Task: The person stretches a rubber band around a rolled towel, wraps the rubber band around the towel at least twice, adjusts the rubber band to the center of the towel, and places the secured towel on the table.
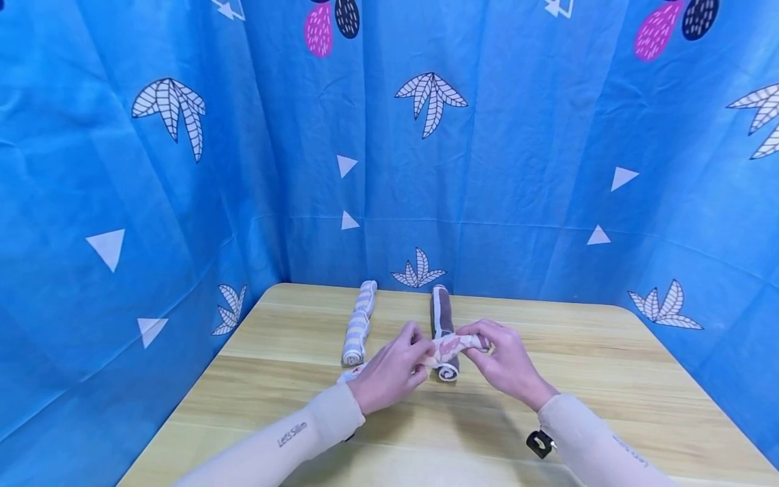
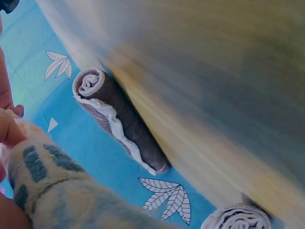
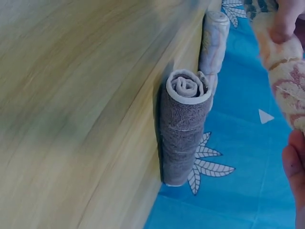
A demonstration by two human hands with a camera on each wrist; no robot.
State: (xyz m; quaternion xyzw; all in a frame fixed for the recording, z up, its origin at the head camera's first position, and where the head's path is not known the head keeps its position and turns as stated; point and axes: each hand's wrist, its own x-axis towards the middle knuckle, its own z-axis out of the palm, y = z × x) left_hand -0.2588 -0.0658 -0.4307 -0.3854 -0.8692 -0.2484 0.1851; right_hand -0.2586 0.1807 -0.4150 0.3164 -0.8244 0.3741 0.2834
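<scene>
Both hands hold a rolled patterned towel [image 1: 449, 347] above the table. My left hand [image 1: 392, 370] grips its middle, and the roll's left end pokes out beyond that wrist. Pinching the right end between thumb and fingers is my right hand [image 1: 508, 358]. Blue-green patches on a cream ground show on the towel [image 2: 62, 167] in the left wrist view; pink ones show in the right wrist view. Behind it, overlapped by it in the head view, lies a dark brown rolled towel [image 1: 445, 314] with white edging. A pale striped rolled towel [image 1: 360, 321] lies further left.
The rolls lie lengthwise on a light wooden table [image 1: 596, 365] with rounded far corners. A blue printed curtain [image 1: 517, 169] hangs behind and along both sides. A small black clip-like piece [image 1: 539, 444] hangs at the right cuff.
</scene>
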